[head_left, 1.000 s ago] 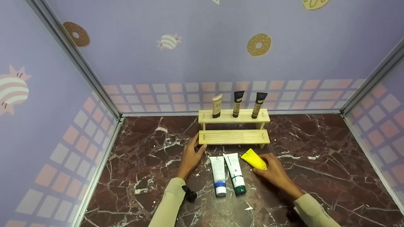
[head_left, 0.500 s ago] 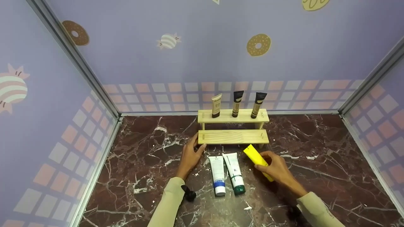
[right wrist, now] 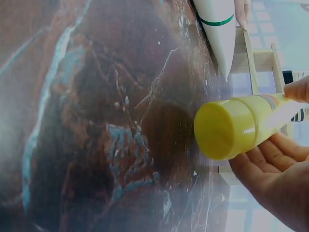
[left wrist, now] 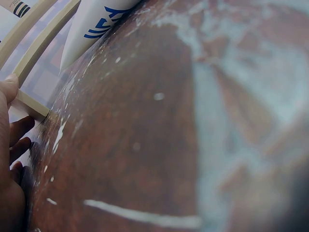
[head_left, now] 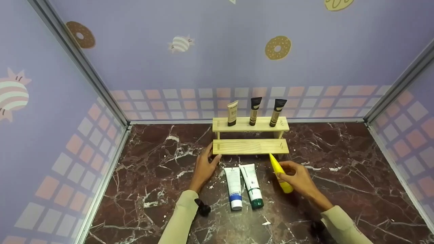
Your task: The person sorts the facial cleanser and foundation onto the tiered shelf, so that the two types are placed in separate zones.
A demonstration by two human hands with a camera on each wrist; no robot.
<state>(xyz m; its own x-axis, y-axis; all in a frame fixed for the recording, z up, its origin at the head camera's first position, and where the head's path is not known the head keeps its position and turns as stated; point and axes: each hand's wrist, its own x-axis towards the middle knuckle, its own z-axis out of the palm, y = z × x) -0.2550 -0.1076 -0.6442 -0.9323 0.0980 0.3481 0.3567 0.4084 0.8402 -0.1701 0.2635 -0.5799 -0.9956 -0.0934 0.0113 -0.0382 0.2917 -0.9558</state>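
In the head view, we see the right hand pinch the yellow tube between thumb and fingers, closed to its width, the tube tilted with its flat end at the front edge of the wooden stand. The left hand holds the stand's left end. Between the hands, the blue-banded tube and green-capped tube lie on the counter; the beige tube and two dark tubes stand on the upper tier. In the left wrist view, we find the left thumb against the stand, fingers lower down. In the right wrist view, we face the yellow tube's cap; whether it touches the counter, we cannot tell.
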